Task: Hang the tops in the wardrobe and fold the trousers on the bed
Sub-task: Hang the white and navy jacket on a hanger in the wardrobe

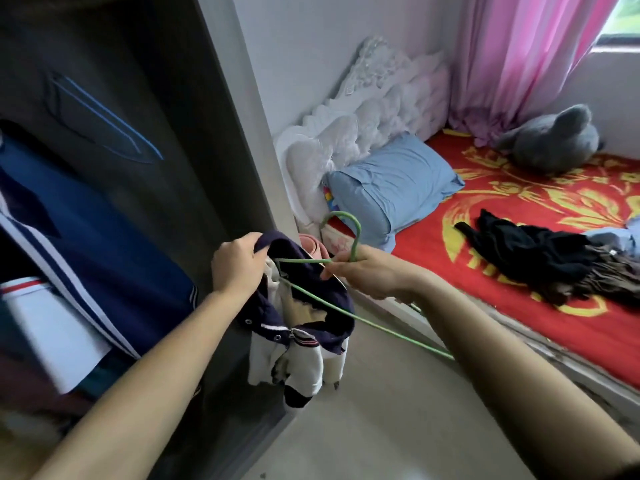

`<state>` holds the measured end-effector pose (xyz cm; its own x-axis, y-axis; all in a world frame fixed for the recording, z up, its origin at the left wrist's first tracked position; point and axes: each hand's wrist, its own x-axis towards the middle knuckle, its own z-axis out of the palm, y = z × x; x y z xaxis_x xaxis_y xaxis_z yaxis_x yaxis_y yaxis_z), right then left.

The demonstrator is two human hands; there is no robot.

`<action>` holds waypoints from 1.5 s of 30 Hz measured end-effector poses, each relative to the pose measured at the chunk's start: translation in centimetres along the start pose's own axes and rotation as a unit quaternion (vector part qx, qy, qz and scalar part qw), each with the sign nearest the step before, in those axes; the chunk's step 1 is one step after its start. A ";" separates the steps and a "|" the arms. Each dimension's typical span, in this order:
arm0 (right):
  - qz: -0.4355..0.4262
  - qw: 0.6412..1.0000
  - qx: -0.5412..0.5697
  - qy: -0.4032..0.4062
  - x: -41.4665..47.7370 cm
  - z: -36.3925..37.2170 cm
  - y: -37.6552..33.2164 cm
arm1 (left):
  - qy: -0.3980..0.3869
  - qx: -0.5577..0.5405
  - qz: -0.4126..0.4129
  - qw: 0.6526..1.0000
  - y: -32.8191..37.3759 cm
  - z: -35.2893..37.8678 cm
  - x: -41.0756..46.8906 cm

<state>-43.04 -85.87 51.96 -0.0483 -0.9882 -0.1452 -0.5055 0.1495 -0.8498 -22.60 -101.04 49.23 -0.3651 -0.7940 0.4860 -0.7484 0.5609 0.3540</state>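
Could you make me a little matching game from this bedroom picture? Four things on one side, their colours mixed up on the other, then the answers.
Things:
1. hanger
2. pillow
3. curtain
4. plush toy

Colours:
A. pink
B. grey
C. green
D. blue

Pairs: 1-C, 2-D, 3-A, 4-B
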 end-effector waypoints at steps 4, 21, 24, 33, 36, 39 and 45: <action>0.099 0.995 0.011 0.013 4.0 6.3 1.4 | 0.036 -0.103 0.040 0.993 1.7 -2.3 0.3; -0.135 0.958 0.191 0.163 6.6 7.8 -7.0 | 0.077 -0.237 0.208 0.946 2.7 -11.9 2.3; -0.109 0.931 0.296 0.185 6.9 6.3 -8.1 | 0.037 -0.288 0.173 0.941 2.8 -12.9 2.1; -0.150 0.918 0.354 0.094 5.3 4.0 -11.5 | -0.039 -0.022 0.196 0.980 -1.2 -14.6 8.3; -0.170 0.919 0.345 0.090 5.1 4.0 -12.2 | 0.059 0.004 0.218 0.974 -0.8 -13.6 9.2; -0.175 0.914 0.350 0.110 4.7 3.3 -11.8 | 0.106 -0.029 0.146 0.983 0.3 -11.7 9.1; -0.159 0.947 0.242 0.141 4.1 1.0 -9.6 | 0.131 -0.007 0.103 0.986 1.2 -9.5 10.1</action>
<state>-37.50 -91.28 58.98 -0.2222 -0.9451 0.2398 -0.0831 -0.2267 -0.9704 -21.97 -106.13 62.15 -0.3510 -0.5765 0.7379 -0.6652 0.7081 0.2368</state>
